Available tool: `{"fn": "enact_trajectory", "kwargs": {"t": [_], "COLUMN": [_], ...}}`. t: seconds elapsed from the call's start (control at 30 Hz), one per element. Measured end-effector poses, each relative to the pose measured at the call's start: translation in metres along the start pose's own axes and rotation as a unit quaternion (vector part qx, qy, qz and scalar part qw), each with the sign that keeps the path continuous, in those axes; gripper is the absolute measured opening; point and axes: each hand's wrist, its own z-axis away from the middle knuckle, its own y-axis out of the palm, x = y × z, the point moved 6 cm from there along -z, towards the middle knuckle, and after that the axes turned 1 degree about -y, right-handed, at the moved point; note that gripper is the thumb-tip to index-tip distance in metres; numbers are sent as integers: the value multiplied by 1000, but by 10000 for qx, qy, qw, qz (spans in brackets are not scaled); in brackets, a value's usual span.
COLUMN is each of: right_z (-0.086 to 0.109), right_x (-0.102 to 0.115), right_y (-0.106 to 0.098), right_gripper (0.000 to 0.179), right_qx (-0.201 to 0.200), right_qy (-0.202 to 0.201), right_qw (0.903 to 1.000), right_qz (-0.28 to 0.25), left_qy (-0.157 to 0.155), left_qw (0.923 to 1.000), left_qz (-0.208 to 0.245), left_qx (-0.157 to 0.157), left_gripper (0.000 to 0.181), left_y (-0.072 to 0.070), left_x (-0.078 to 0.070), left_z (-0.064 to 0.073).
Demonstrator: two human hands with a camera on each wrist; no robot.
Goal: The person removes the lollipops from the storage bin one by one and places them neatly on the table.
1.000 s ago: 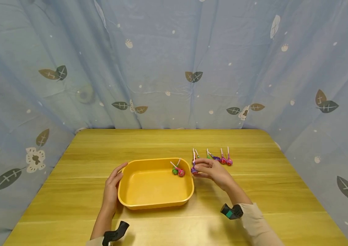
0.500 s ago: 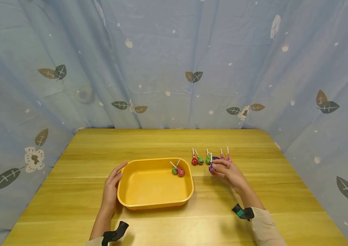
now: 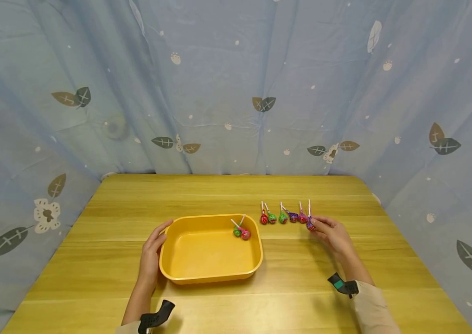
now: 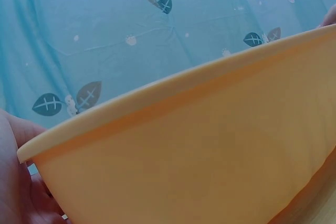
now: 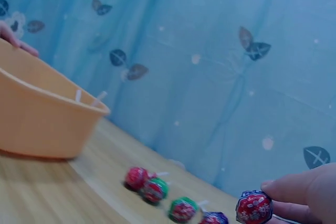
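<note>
My right hand (image 3: 333, 234) pinches a purple-wrapped lollipop (image 3: 310, 226) at the right end of a row of lollipops. Its white stick points away from me; in the right wrist view the red-and-blue head of this lollipop (image 5: 254, 207) sits at my fingertips. My left hand (image 3: 151, 254) holds the left side of a yellow plastic basin (image 3: 211, 280), fingers around its rim. Inside the basin's back right corner lie a green lollipop (image 3: 237, 233) and a pink lollipop (image 3: 246, 235). A pink lollipop at the row's end is mostly hidden behind the held one.
From left to right the row has a red lollipop (image 3: 264, 219), two green lollipops (image 3: 283, 218), a purple lollipop (image 3: 293, 217) and a pink lollipop (image 3: 302, 218). All lie on a wooden table (image 3: 219, 195). A patterned blue curtain (image 3: 219, 83) hangs behind and at both sides.
My right hand has carried the purple lollipop rightward from beside the basin, past the row to its right end. The left hand and the basin have stayed put.
</note>
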Motion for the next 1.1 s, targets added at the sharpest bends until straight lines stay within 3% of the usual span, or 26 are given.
{"fn": "enact_trajectory", "kwargs": {"t": [0.3,0.67,1.1], "right_z": [-13,-37,-44], "right_x": [-1,-12,-16], "right_y": [-20,-31,-31], "right_gripper": [54,45,37], "right_qx": [-612,-1233,-1533], "right_qy": [-21,-12,-347], "right_qw": [9965,9915,9661], "right_qz": [571,409,2048], "left_qy": [22,43,87], "left_qw": [10000,10000,9999], "left_qz": [24,22,-33], "left_qx": [-11,28,77], "left_gripper": [42,43,43], "left_y": [1,2,2], "left_x": [-2,-4,-4], "left_z": [-1,0,0]}}
